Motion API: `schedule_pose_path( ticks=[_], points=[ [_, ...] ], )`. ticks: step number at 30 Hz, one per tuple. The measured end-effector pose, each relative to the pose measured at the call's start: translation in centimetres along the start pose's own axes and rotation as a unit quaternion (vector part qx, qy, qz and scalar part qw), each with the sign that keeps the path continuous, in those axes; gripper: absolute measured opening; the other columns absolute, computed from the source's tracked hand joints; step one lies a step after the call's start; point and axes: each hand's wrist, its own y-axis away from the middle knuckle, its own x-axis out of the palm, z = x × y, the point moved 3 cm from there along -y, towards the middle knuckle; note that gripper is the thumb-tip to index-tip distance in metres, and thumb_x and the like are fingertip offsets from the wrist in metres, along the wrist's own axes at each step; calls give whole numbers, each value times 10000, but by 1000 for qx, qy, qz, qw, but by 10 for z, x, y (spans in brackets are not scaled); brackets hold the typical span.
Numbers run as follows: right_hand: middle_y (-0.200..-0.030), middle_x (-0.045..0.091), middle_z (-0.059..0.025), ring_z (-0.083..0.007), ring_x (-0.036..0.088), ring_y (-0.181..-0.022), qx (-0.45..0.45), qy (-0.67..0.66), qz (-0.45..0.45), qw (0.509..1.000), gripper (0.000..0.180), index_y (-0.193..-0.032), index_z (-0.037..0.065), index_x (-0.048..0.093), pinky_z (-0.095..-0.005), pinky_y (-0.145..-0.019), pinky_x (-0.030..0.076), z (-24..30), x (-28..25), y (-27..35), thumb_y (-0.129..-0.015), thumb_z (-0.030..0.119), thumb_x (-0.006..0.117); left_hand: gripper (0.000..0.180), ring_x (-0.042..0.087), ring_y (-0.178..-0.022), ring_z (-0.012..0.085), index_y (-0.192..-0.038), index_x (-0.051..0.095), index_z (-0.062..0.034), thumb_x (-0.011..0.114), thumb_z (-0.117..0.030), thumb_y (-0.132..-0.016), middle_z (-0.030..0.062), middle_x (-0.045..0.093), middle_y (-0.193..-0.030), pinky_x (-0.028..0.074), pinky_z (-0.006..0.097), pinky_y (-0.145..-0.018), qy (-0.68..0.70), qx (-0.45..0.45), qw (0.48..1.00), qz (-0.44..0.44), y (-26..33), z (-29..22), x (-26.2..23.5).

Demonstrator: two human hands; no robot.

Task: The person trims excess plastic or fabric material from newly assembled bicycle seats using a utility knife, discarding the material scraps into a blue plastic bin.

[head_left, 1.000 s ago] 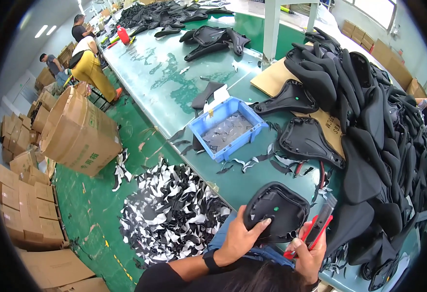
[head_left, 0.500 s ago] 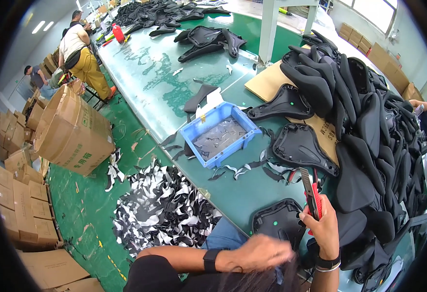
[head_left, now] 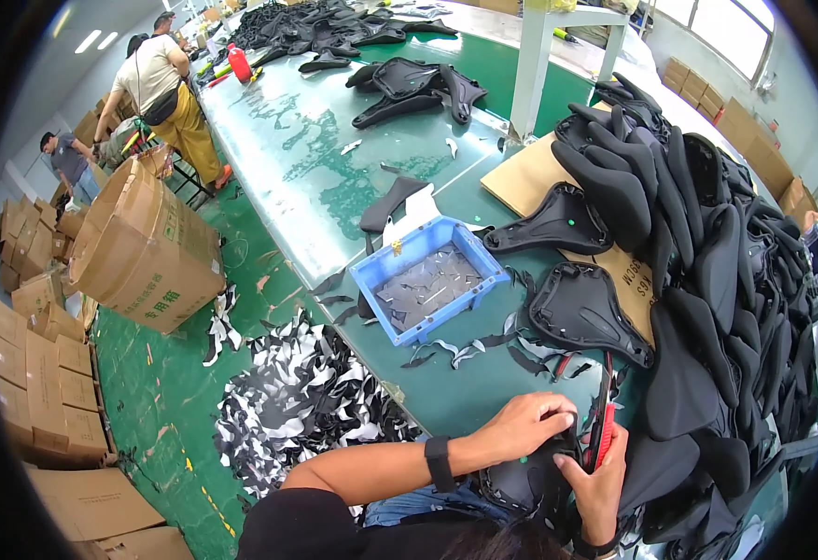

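Note:
A black bicycle saddle [head_left: 510, 483] lies underside up at the table's near edge, partly covered by my hands and arm. My left hand [head_left: 532, 427], wearing a dark wristband, has its fingers curled in a pinch at the saddle's far edge; the fingertips are partly hidden. In my right hand [head_left: 597, 485] is a red utility knife [head_left: 602, 437], its blade pointing up and away from me. The thumb of that hand rests against the saddle's right side. Another upturned saddle [head_left: 579, 303] lies just beyond, with curled black and white trimmings [head_left: 469, 352] beside it.
A blue crate [head_left: 454, 314] holding dark scraps stands left of the saddles. Saddles are heaped [head_left: 698, 280] along the right. A pile of offcuts [head_left: 306, 411] covers the floor left of the table, near a large carton [head_left: 161, 257]. Other people [head_left: 161, 84] work at the far left.
My left hand has moved up and right from near my body onto the saddle. The right hand has lowered with the knife to the saddle's side, and the saddle has shifted toward me.

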Motion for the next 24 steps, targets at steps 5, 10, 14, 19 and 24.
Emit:
schedule_pose_path(
  ticks=[5, 10, 14, 19, 24],
  points=[
    [-992, 561, -88, -168, 556, -900, 52, 35, -2, 998, 579, -1180, 0, 447, -296, -832, 455, -5, 5, -1, -681, 24, 740, 263, 616, -692, 340, -1037, 637, -29, 533, -247, -935, 152, 642, -770, 480, 392, -660, -43, 27, 999, -4, -1, -6, 15],
    [-1004, 617, -191, -310, 650, -907, -11, 61, -21, 998, 661, -1231, -7, 404, -372, -813, 491, -14, 7, 8, -700, 110, 778, 194, 628, -746, 354, -1034, 659, -58, 577, -166, -895, 165, 639, -770, 481, 427, -675, -130, 106, 986, 5, 15, -18, 18],
    [-995, 612, -184, -294, 638, -892, -29, 67, -38, 997, 658, -1234, -17, 403, -365, -807, 488, -19, 6, 14, -703, 105, 772, 176, 623, -751, 343, -1008, 668, -69, 612, -99, -844, 138, 639, -796, 494, 413, -677, -138, 157, 978, -5, 27, -14, 22],
    [-1021, 595, -160, -248, 607, -889, 113, 49, -12, 992, 637, -1227, -29, 410, -342, -792, 484, -30, 6, 30, -718, 109, 767, 169, 611, -763, 330, -964, 674, -62, 611, -115, -816, 106, 604, -847, 490, 426, -666, -106, 132, 984, 54, 42, 1, 14],
    [-1069, 566, -142, -236, 567, -967, 94, 77, 112, 986, 737, -1274, -23, 404, -352, -865, 462, -25, 0, 54, -706, 192, 822, 220, 616, -884, 290, -1012, 670, -17, 641, -62, -799, 104, 626, -954, 501, 370, -788, -160, 73, 977, 118, 79, -14, 14]
  ],
)
